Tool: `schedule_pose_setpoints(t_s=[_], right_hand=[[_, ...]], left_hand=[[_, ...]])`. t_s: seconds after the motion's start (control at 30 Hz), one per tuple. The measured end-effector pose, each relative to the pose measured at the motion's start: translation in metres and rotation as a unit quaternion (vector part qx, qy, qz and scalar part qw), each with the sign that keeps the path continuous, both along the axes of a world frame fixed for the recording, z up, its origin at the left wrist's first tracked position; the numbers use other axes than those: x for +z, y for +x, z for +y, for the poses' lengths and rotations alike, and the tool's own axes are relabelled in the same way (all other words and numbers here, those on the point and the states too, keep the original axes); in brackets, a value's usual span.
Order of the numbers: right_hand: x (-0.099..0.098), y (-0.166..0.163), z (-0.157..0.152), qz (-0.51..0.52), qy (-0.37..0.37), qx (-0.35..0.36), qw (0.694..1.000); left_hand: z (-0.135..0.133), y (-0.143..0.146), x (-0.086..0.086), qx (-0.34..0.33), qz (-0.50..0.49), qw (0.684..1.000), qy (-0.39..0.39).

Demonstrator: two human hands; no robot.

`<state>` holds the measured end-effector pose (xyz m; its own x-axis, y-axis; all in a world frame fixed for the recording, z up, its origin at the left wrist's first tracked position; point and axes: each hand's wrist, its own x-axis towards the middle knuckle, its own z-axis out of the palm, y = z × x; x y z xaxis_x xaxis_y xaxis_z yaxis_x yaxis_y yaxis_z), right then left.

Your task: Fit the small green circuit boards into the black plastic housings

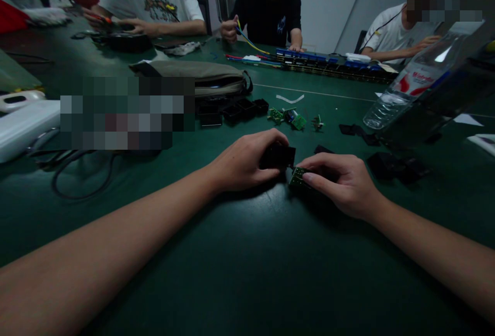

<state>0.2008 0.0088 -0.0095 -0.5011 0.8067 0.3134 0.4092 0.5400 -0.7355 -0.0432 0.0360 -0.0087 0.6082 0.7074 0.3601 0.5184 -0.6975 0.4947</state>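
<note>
Near the middle of the green table point(247, 274), my left hand point(249, 160) is closed around a small black plastic case point(277, 156). Its right end faces my other hand. Between the thumb and fingers of my right hand point(340, 178) is a small green circuit board point(297, 176), held close to the case's end. I cannot tell whether board and case touch. Beyond my hands lie loose green circuit boards point(296, 118), and a row of black cases point(235, 111) sits to their left. More black cases point(386, 165) lie right of my right hand.
A clear plastic bottle point(410, 85) leans at the right. An olive pouch point(216, 75) lies farther back, and a looped black cable point(83, 191) at left. Three people sit across the table; the middle person's hand point(229, 30) holds coloured wires beside a long blue-and-black assembly point(320, 62).
</note>
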Motion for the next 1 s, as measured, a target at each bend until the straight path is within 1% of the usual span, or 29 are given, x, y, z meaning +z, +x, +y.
schedule_pose_setpoints(t_s=[0.2,0.47,0.87,1.0], right_hand=[[0.0004,0.001,0.0002,-0.013,0.01,0.016,1.0],[-0.0001,-0.0016,0.0021,-0.045,0.02,0.043,0.998],[0.0009,-0.0022,0.0027,-0.048,0.014,0.046,0.998],[0.0008,-0.0028,0.0027,-0.048,0.014,0.045,0.998]], left_hand=[[0.0001,-0.0001,-0.0007,0.021,0.007,1.0,-0.001],[0.0014,0.0008,-0.0016,0.014,0.002,1.0,0.003],[0.0016,-0.0007,-0.0031,0.005,0.0,1.0,0.014],[0.0013,0.0006,-0.0025,0.021,-0.01,0.999,0.025]])
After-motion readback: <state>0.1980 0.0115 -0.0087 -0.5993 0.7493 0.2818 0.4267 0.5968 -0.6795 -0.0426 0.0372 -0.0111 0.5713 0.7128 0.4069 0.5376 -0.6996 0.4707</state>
